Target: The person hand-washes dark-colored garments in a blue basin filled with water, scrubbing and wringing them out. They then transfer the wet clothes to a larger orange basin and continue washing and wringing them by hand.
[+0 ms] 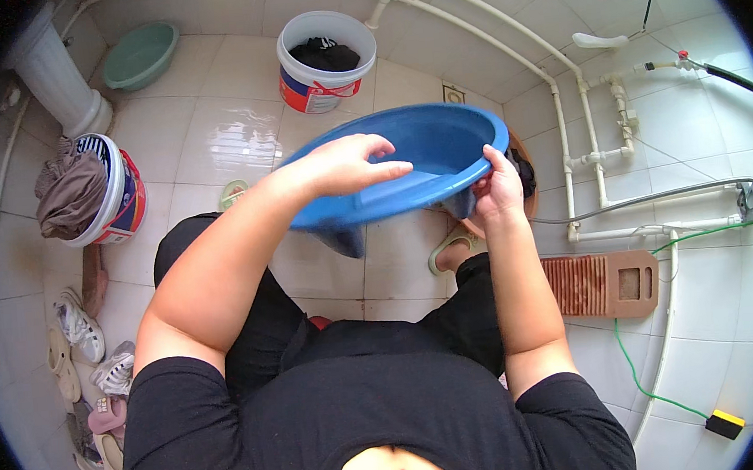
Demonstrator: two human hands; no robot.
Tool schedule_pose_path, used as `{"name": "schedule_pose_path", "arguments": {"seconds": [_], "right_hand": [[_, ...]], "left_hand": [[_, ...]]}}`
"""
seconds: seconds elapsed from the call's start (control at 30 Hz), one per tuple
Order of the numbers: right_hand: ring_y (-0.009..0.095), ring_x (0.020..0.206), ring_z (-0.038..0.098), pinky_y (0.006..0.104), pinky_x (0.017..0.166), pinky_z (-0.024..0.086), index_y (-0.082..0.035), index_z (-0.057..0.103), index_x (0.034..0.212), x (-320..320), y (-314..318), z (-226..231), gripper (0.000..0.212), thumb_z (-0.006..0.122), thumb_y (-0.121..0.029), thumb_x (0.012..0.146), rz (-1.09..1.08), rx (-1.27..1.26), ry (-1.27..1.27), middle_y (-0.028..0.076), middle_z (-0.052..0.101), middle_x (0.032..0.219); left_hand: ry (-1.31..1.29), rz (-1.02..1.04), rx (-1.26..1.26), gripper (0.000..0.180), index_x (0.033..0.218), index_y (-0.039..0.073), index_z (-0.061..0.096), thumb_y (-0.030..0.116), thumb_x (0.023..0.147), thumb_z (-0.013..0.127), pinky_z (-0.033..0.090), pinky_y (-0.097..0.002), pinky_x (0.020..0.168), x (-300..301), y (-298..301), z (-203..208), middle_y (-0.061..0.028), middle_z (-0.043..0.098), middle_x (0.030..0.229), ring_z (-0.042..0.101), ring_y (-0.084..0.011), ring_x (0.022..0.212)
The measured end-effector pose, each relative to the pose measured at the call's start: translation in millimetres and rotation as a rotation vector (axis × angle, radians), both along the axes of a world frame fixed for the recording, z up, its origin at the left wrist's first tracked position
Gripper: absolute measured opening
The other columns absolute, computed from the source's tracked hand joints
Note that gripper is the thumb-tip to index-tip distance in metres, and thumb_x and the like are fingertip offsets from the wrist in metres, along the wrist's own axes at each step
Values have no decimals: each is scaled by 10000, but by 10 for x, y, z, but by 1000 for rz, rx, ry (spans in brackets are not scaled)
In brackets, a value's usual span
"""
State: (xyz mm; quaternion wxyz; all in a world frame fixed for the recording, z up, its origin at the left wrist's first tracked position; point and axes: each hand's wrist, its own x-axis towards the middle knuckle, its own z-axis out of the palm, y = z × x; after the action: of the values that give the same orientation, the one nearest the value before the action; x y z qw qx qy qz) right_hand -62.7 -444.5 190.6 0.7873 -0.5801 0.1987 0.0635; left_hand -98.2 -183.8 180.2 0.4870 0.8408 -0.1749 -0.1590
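Note:
A blue plastic basin (421,133) is held up off the floor in front of me, tilted. My right hand (498,190) grips its right rim, with the thumb over the edge and the fingers underneath. My left hand (354,163) is above the near left part of the basin, thumb and fingers apart, with nothing in it. Whether the left hand touches the rim cannot be told. Behind the basin's right end, an orange-brown tub (525,143) with dark cloth (522,174) is partly hidden.
A white bucket (314,88) with dark clothes stands ahead; another bucket (127,203) with brown cloth stands left. A green basin (141,57) lies at far left. Shoes (80,328) line the left wall. Pipes (566,165) and a brown washboard (600,285) are right.

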Motion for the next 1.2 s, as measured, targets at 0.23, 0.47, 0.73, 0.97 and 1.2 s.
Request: {"name": "schedule_pose_path", "arguments": {"seconds": [0.23,0.47,0.73,0.97,1.2], "right_hand": [[118,432,447,282,483,410,-136,505,629,-396,162,12,185,629,-219,739,-124,166,236,-23,494,519],[95,414,464,244,395,371,-143,511,633,-711,280,303,193,570,-220,800,-76,174,31,-31,518,519],[131,377,467,218,344,390,-16,522,757,-1190,468,538,127,494,-120,825,208,96,-499,87,550,559],[147,523,551,240,438,455,32,515,911,-701,516,734,177,476,-130,851,378,134,-583,113,587,734],[146,702,589,242,594,444,-49,513,1016,-296,537,206,270,468,-283,890,486,-166,-307,89,624,856]], "left_hand": [[-66,458,428,633,1159,77,526,553,743,547,374,-384,932,-51,416,250,-173,507,1190,474,-324,1107],[452,967,-607,597,1084,-85,464,372,741,637,447,-410,861,-80,834,-322,-207,549,1047,548,-293,994],[1148,865,-1393,416,1119,-50,449,254,841,512,444,-458,882,-394,1164,-753,-195,544,1104,568,-298,965],[766,681,-1170,435,1106,-60,418,63,721,577,441,-388,906,-548,1477,-413,-144,548,1030,564,-261,921],[462,1164,-1204,408,1103,-21,430,3,708,529,496,-358,823,-538,2130,-201,-132,533,1037,559,-255,900]]}}
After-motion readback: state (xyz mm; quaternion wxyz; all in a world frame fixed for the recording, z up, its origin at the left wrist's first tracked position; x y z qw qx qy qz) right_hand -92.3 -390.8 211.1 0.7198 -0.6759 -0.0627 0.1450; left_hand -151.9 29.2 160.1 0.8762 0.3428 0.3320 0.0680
